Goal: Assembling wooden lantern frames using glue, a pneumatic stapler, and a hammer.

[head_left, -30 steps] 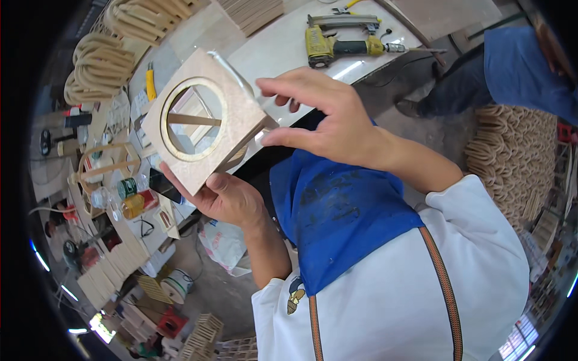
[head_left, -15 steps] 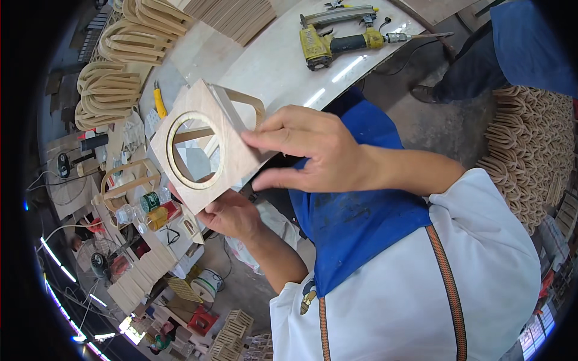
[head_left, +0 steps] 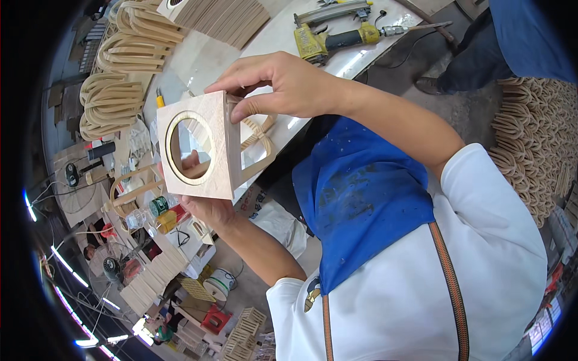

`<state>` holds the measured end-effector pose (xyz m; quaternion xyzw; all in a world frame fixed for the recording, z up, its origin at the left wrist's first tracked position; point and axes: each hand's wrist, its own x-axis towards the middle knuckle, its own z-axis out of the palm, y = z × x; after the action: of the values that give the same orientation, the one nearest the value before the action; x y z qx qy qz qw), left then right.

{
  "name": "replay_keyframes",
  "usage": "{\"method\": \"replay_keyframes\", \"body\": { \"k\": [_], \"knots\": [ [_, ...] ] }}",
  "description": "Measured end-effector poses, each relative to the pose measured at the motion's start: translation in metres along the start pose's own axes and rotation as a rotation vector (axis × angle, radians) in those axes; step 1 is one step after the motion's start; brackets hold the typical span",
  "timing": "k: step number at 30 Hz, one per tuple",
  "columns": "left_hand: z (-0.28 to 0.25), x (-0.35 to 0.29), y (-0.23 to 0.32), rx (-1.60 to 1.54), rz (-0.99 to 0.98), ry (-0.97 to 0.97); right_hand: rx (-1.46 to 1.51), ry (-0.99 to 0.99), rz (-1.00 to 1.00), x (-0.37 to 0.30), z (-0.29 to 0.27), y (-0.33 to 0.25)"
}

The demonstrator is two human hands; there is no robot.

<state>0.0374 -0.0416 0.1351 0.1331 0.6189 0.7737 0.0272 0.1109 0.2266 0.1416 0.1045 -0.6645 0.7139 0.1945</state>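
Observation:
Between my hands is a wooden frame piece, a square board (head_left: pixel 221 177) with a large round hole lined by a pale ring (head_left: pixel 211 144). Bent wood strips (head_left: pixel 265 147) cross behind it. From below, my left hand (head_left: pixel 208 209) supports the board's lower edge; some of its fingers reach behind the board, and a fingertip shows through the hole. At the top right corner my right hand (head_left: pixel 280 87) is closed on the piece, its thumb on the side edge and its fingers over the top, partly hidden.
A yellow and black nail gun (head_left: pixel 337 39) lies on the white table beyond my right hand. Stacked thin boards (head_left: pixel 220 18) and bundles of bent wood loops (head_left: pixel 111 102) are at the far left. Bottles (head_left: pixel 159 207) stand near my left hand. Someone's leg (head_left: pixel 475 60) is at far right.
The frame piece has turned, so its square face now stands more upright. My right hand has shifted from the right corner to the top corner, while my left hand still supports it below.

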Motion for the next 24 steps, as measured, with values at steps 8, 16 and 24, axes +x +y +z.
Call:
{"method": "replay_keyframes", "body": {
  "k": [8,16,24],
  "knots": [
    [0.061,-0.049,-0.014,0.139,0.358,0.341,-0.116,0.138,-0.115,-0.011,0.021,0.003],
    [0.067,-0.052,-0.022,0.132,0.372,0.404,-0.162,0.243,-0.164,-0.02,0.04,0.0],
    [0.068,-0.051,-0.022,0.071,0.403,0.383,-0.317,0.288,-0.271,-0.022,0.042,0.002]
  ]
}}
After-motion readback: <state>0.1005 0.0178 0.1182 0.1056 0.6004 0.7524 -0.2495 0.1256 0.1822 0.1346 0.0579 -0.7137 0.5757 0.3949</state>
